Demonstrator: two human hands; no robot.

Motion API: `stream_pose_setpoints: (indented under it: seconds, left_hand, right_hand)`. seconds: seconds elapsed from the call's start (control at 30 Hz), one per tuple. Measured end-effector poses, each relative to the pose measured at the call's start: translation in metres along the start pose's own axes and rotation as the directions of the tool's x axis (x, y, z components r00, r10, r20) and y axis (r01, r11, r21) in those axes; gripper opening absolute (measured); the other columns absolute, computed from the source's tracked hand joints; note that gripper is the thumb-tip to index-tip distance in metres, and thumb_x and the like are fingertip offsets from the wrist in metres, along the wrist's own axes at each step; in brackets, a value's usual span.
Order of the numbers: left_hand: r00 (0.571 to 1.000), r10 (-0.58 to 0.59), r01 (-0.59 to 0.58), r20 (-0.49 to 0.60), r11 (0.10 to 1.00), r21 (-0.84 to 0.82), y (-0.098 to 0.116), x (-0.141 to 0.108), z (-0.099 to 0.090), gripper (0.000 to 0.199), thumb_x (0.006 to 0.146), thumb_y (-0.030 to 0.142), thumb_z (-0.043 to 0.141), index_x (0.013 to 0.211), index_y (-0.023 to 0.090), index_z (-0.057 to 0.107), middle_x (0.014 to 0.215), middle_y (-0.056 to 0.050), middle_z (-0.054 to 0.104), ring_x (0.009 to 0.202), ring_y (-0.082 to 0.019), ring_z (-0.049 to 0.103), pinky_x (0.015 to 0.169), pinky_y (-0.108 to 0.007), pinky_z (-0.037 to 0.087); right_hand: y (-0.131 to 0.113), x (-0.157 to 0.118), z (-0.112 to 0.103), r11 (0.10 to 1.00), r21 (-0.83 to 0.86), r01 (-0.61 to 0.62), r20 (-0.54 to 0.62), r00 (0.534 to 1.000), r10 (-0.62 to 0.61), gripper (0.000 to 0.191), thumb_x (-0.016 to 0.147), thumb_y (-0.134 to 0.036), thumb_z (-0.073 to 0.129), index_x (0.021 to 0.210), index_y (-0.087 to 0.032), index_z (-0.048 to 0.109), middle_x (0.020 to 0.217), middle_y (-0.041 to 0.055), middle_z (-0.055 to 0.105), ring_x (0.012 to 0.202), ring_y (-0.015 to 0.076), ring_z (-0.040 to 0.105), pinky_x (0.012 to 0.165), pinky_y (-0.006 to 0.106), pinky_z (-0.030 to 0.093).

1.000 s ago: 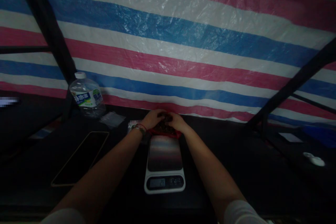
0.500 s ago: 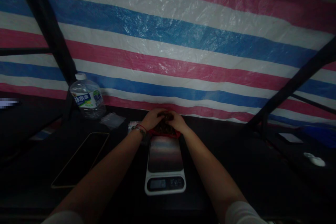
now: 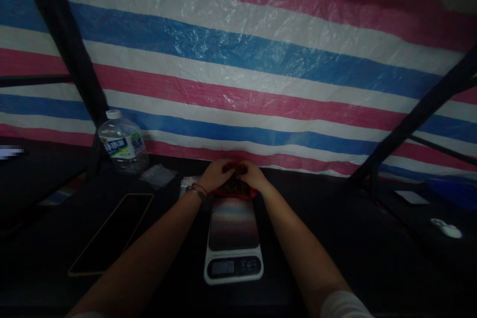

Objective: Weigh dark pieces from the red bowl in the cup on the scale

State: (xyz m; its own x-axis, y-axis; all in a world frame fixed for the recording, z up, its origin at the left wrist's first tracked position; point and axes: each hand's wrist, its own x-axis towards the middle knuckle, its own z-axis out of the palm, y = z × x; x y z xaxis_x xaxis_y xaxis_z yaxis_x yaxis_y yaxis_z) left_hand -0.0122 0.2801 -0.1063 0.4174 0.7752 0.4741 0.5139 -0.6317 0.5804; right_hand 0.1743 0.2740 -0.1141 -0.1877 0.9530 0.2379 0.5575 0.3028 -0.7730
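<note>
Phone flat, off to the side, likely parked out of the way. Left hand and right hand both in dark pieces in red bag, behind scale; finger closure unclear. Probably paired for sorting.

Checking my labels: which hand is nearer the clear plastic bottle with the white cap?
Left. The left hand is right of the bottle; the right hand is farther right.
</note>
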Motion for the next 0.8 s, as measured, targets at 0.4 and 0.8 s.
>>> stream_pose_setpoints:
  seconds: [0.4, 0.8]
  left_hand:
    - [0.995, -0.097, 0.097, -0.005, 0.995, -0.017, 0.004, -0.019, 0.0, 0.036, 0.081, 0.033, 0.061, 0.114, 0.02, 0.065, 0.111, -0.006, 0.07, 0.102, -0.021, 0.064, 0.092, -0.031, 0.049]
    - [0.991, -0.113, 0.117, -0.069, 0.991, 0.063, -0.005, -0.041, 0.005, 0.032, 0.083, 0.031, 0.057, 0.111, 0.019, 0.062, 0.109, -0.007, 0.069, 0.099, -0.022, 0.065, 0.091, -0.035, 0.05]
  right_hand:
    - [-0.02, -0.006, 0.005, 0.989, -0.051, 0.141, 0.066, 0.988, -0.137, 0.044, 0.065, -0.005, 0.057, 0.106, -0.019, 0.064, 0.106, 0.0044, 0.069, 0.097, 0.0202, 0.064, 0.086, 0.032, 0.049]
    - [-0.019, -0.01, 0.02, 0.825, -0.535, 0.179, 0.246, 0.968, -0.05, 0.035, 0.083, -0.012, 0.054, 0.116, -0.014, 0.064, 0.119, 0.0158, 0.063, 0.11, 0.0252, 0.058, 0.098, 0.037, 0.04]
